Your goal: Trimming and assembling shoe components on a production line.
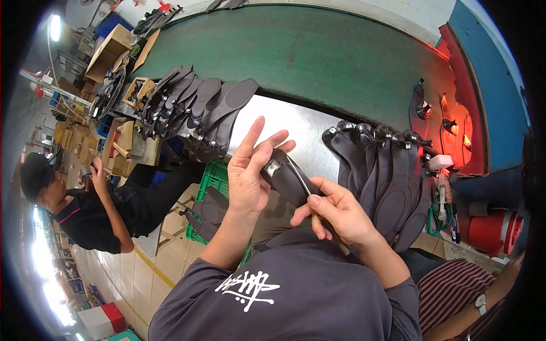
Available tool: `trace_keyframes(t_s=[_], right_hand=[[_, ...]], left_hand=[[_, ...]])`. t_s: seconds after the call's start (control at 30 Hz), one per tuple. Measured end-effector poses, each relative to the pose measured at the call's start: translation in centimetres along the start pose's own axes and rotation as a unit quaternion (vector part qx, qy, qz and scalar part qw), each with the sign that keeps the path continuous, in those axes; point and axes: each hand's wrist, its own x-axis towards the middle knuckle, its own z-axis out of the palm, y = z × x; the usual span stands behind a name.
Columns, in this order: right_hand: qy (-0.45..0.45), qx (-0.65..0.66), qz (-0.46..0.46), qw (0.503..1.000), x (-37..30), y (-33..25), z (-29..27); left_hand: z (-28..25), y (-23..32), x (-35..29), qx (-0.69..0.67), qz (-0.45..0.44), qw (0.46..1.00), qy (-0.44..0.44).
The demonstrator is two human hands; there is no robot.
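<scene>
In front of my chest I hold a dark grey shoe sole [289, 181] with a glossy black end and a small shiny metal piece on it. My left hand [248, 181] steadies that end between thumb and fingers, its index finger pointing up. In my right hand [336, 209] is a thin metal rod tool [298, 175], pinched near its middle, with its shaft lying along the sole's edge. A light brown end, perhaps its handle, shows below that hand. The sole's lower part is partly hidden by my right fingers.
Similar dark soles [392, 187] lie in a row on the metal table [301, 122] at right; more soles [205, 108] are piled at left. Beyond runs a green conveyor belt [296, 51], with soles under red light. A green crate [215, 177] stands below. Co-workers sit on both sides.
</scene>
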Motion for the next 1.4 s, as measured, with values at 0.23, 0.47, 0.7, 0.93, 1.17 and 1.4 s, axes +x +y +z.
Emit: trace_keyframes(t_s=[0.23, 0.47, 0.7, 0.93, 1.17, 1.4], right_hand=[[0.143, -0.587, -0.271, 0.75, -0.3, -0.6, 0.2], [0.092, -0.279, -0.112, 0.949, 0.7, 1.5, 0.6], [0.143, -0.153, -0.167, 0.963, 1.6, 5.0, -0.3], [0.091, -0.015, -0.099, 0.991, 0.6, 2.8, -0.3], [0.173, -0.499, -0.339, 0.779, 1.0, 3.9, -0.6], [0.19, -0.566, -0.353, 0.72, 1.8, 4.6, -0.1]], left_hand=[[-1.1, 0.8, -1.2, 0.066, -0.156, 0.985, -0.001], [-1.7, -4.8, -1.2, 0.018, -0.091, 0.992, 0.08], [-0.7, -5.3, -1.7, 0.029, -0.029, 0.998, 0.056], [-0.6, -5.3, -2.0, 0.051, 0.043, 0.997, 0.038], [-0.6, -4.7, -1.4, 0.046, 0.032, 0.997, 0.051], [-0.1, -4.3, -1.4, 0.043, 0.024, 0.998, 0.034]])
